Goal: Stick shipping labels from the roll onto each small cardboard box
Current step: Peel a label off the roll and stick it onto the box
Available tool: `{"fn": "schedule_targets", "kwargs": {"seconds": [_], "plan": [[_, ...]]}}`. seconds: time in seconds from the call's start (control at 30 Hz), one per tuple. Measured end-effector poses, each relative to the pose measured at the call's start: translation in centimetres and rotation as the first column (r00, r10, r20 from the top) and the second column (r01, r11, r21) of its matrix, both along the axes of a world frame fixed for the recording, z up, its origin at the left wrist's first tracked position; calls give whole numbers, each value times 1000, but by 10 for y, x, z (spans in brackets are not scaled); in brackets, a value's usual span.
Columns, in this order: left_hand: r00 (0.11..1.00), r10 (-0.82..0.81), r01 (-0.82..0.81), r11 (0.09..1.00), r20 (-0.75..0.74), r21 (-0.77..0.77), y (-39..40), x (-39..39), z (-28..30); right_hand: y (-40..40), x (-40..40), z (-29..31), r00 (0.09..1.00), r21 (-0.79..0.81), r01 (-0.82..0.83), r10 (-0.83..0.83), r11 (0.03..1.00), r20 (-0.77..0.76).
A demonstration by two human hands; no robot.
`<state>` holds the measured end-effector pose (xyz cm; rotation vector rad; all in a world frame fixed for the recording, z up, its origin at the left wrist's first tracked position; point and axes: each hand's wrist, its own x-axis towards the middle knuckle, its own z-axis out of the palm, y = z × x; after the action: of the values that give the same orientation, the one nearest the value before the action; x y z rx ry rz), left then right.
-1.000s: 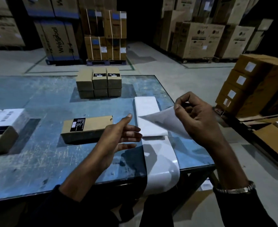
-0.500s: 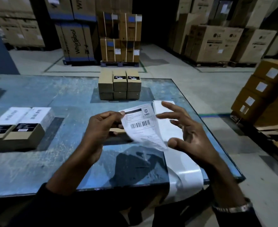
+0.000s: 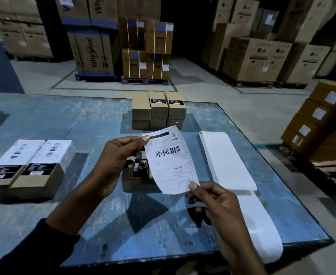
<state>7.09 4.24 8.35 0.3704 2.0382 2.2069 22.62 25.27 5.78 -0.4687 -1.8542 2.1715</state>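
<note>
We are holding the shipping label (image 3: 171, 159) in the air above a small cardboard box (image 3: 137, 178) on the blue table (image 3: 64, 124), our left hand (image 3: 117, 159) pinching its top corner and our right hand (image 3: 214, 203) pinching its bottom corner, while the label strip (image 3: 226, 161) is lying just to the right.

Box stack (image 3: 158, 110) behind bare tabletop (image 3: 95, 124)

The scene is seen from a single wide-angle head-worn camera, aimed forward and down from close above the worktop (image 3: 44, 225), with the hands (image 3: 119, 161) held near the lens and stacked cartons (image 3: 262, 58) beyond.
</note>
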Motion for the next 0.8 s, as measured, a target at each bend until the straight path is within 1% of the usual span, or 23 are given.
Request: {"fn": "schedule_targets", "kwargs": {"seconds": [0.1, 0.2, 0.27, 0.33, 0.4, 0.5, 0.6, 0.67, 0.73, 0.8], "plan": [[993, -2, -10, 995, -121, -98, -4, -12, 0, -5, -1, 3, 1000, -31, 25, -25, 999, 7], [961, -42, -20, 975, -272, -220, -4, -24, 3, -8, -2, -2, 999, -42, 49, -48, 998, 23], [945, -84, -16, 954, -318, -299, -3, -33, 1, -14, -4, -9, 997, -15, 75, -75, 997, 13], [944, -116, 5, 941, -309, -339, -5, -42, -7, -19, -5, -20, 993, 45, 119, -118, 992, -12], [958, -116, 26, 947, -264, -321, -3, -45, -19, -21, -5, -25, 987, 97, 159, -155, 983, -42], [970, -37, -33, 959, -240, -282, 6, -43, -33, -24, -4, -29, 989, 173, 147, -142, 974, -44], [966, 10, -80, 962, -258, -262, 7, -48, -37, -25, -5, -27, 991, 203, 132, -128, 970, -33], [978, 0, -52, 970, -211, -239, 5, -50, -40, -25, -7, -26, 990, 219, 141, -142, 965, -11], [988, -19, -15, 976, -153, -218, 6, -48, -43, -24, -8, -26, 985, 203, 167, -171, 965, 2], [989, -30, -5, 973, -145, -230, 9, -46, -44, -23, -8, -26, 981, 197, 190, -194, 962, 3]]}}
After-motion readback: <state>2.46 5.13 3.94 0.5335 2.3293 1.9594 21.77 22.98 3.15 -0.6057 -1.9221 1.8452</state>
